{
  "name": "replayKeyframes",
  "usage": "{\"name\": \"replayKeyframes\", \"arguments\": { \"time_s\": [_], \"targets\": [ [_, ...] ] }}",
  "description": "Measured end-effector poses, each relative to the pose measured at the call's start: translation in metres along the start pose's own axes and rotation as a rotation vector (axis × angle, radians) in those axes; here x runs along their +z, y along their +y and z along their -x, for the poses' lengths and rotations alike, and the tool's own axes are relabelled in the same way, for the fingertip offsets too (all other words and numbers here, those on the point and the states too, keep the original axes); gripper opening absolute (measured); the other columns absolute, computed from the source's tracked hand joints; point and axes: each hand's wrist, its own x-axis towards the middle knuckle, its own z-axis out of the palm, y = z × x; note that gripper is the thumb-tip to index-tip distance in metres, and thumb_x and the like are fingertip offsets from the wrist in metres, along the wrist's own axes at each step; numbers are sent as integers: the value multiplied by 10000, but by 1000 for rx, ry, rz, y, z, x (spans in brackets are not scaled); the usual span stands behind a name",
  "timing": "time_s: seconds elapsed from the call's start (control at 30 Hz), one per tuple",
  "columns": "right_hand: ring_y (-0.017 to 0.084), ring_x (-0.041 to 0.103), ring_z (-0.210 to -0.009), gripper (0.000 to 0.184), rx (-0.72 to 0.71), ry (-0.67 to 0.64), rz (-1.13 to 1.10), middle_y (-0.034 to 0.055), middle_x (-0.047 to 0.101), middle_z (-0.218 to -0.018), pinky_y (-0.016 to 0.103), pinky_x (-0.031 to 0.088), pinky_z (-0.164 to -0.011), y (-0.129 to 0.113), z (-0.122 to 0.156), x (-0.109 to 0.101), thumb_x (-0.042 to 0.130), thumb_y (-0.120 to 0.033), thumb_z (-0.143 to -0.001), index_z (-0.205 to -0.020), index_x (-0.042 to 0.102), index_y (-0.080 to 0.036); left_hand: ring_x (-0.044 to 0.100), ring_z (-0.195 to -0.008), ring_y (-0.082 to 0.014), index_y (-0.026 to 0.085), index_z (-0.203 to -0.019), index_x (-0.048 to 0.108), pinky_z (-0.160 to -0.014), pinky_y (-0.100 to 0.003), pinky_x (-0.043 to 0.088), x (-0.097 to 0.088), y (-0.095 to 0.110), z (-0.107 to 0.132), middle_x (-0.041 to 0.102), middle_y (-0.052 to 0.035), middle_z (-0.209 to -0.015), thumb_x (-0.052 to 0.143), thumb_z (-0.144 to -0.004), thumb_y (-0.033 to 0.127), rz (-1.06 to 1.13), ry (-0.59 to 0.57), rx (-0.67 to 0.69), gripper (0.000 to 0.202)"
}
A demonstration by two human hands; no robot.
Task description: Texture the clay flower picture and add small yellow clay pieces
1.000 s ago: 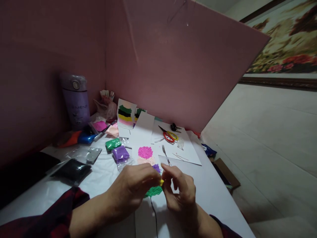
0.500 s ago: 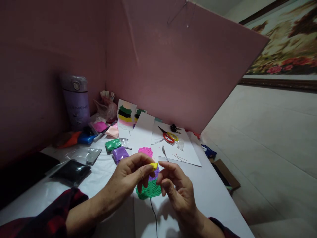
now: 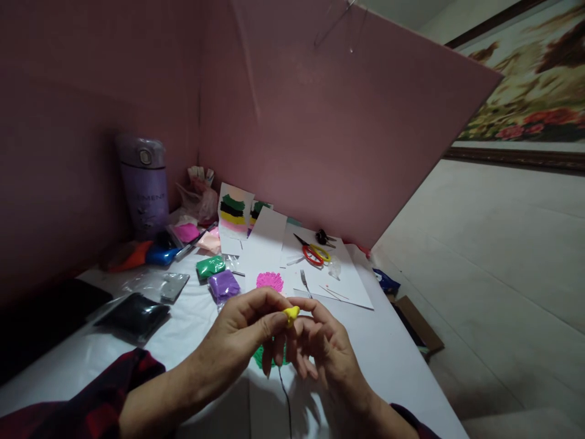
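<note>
My left hand (image 3: pixel 244 332) and my right hand (image 3: pixel 326 347) meet above the white table (image 3: pixel 393 360), both pinching a small lump of yellow clay (image 3: pixel 291 314) between thumb and fingertips. Under them lies a white paper with clay patches pressed on it: a pink patch (image 3: pixel 269 281) shows beyond my fingers and a green patch (image 3: pixel 259 356) peeks out below them. A metal fork (image 3: pixel 305 283) lies just past my right hand. A thin black cord (image 3: pixel 286 399) runs toward me between my wrists.
Bags of clay lie to the left: purple (image 3: pixel 223 285), green (image 3: pixel 209 266), pink (image 3: pixel 186 232), blue (image 3: pixel 159 255), black (image 3: pixel 132 315). A purple flask (image 3: pixel 145 186) stands by the pink partition (image 3: pixel 320 122). Red-and-yellow scissors (image 3: pixel 313 251) rest on white sheets. A cardboard box (image 3: pixel 414 320) sits beyond the table's right edge.
Both hands rose off the paper with the yellow clay. My right hand's fingers closed in on the lump from the right, and the hands now cover most of the green patch.
</note>
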Motion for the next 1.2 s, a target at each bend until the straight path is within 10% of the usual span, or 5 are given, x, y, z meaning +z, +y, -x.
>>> {"name": "replayKeyframes", "arguments": {
  "time_s": [0.43, 0.83, 1.2],
  "targets": [
    [86, 498, -441, 644, 107, -32, -49, -45, 550, -547, 184, 354, -436, 7, 2, -1, 585, -688, -793, -1169, 556, -166, 621, -525, -96, 155, -772, 599, -460, -175, 425, 7, -1, 7, 725, -53, -705, 653, -818, 244, -93, -102, 58, 113],
    [13, 263, -339, 415, 248, 86, -378, -80, 433, -435, 107, 213, -314, -18, -2, 5, 695, -508, -812, -654, 549, -153, 537, -422, -84, 141, -713, 591, -379, -192, 435, -9, 5, -8, 624, 17, -592, 707, -772, 439, 32, 226, 34, 325],
    [0, 185, -335, 353, 214, 131, -491, -91, 475, -514, 93, 202, -272, -15, -7, 2, 748, -393, -797, -661, 513, -168, 532, -406, -73, 136, -708, 586, -364, -176, 421, -11, 0, -12, 629, 19, -590, 723, -747, 457, 16, 214, -2, 351]
  ]
}}
